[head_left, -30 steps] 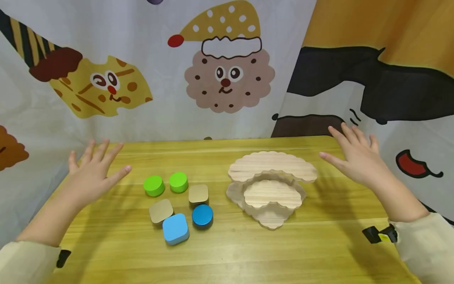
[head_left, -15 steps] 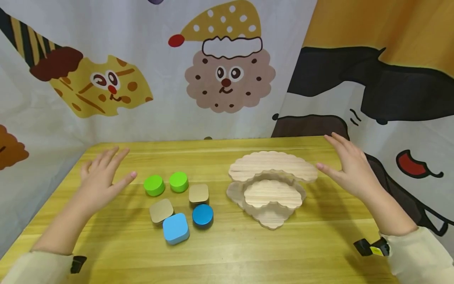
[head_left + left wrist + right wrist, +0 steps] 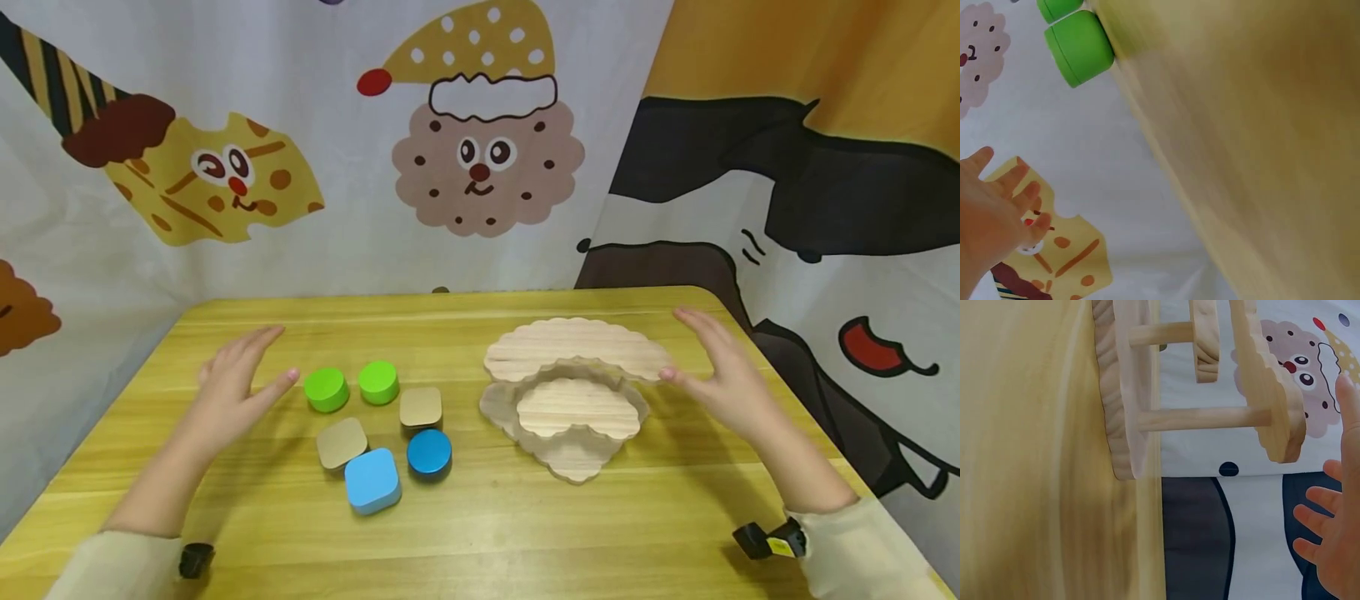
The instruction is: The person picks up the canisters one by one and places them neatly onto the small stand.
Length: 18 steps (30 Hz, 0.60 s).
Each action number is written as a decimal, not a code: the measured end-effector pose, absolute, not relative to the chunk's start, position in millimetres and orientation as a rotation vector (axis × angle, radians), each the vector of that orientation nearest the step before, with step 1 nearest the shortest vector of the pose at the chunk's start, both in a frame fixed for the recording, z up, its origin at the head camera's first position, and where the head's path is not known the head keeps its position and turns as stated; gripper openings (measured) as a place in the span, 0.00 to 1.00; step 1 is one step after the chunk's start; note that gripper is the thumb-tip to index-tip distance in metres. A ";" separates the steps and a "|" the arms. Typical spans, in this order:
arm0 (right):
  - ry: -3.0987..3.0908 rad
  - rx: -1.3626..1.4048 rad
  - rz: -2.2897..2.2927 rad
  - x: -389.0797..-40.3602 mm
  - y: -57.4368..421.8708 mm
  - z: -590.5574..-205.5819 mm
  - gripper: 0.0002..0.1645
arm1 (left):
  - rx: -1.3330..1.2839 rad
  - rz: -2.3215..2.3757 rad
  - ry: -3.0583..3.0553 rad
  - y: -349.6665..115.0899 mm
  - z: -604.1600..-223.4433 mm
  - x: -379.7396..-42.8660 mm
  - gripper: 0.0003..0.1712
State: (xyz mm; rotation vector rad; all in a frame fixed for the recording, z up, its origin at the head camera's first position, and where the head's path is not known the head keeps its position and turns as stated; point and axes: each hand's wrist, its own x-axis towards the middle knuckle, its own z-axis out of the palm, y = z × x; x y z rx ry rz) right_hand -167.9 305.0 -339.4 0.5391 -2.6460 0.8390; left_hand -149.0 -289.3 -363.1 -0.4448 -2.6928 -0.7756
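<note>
Your left hand (image 3: 231, 397) is spread wide, with the nearer green cylinder (image 3: 326, 390) near it at three o'clock on the desk (image 3: 495, 554). Your right hand (image 3: 732, 390), also wide, has the scalloped wooden stand (image 3: 573, 346) near it at nine o'clock, on the same desk.

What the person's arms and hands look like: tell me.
The left hand and right hand are bare. The left sleeve and right sleeve are cream, each with a black piece at its end; the right piece bears a yellow patch.

Both hands (image 3: 234, 390) (image 3: 731, 393) raised and loosely spread.
</note>
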 end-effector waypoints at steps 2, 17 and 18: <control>-2.627 0.544 0.846 -167.3 304.0 -342.4 0.47 | -0.447 -0.807 -2.690 -287.7 -364.5 -150.0 0.37; -2.568 0.453 0.921 -157.0 292.9 -362.6 0.42 | -0.441 -1.024 -2.817 -289.8 -375.6 -158.4 0.38; -2.563 0.445 0.924 -156.7 292.8 -364.4 0.42 | -0.436 -1.035 -2.829 -290.8 -376.6 -159.2 0.38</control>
